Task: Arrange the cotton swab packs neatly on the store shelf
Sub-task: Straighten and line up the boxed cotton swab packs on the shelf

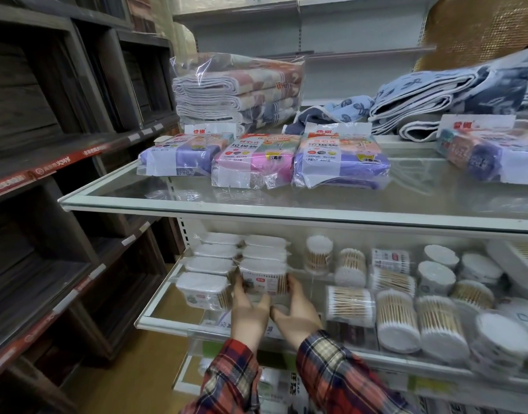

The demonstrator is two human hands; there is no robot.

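A rectangular cotton swab pack (264,277) with a white lid stands on the lower glass shelf (155,319), at the front of the right-hand row of like packs. My left hand (249,312) holds its left side and my right hand (298,312) holds its right side, fingers reaching along the pack's ends. Another rectangular pack (203,289) fronts the left row beside it. Several more packs (265,243) line up behind both. Round tubs of swabs (395,321) fill the shelf to the right, some upright and some lying down.
The upper glass shelf (197,201) overhangs the swab shelf and carries bagged packs (340,158) and folded towels (239,88). Dark wooden shelving (48,144) stands to the left. Boxed goods (280,389) lie on a shelf below my sleeves.
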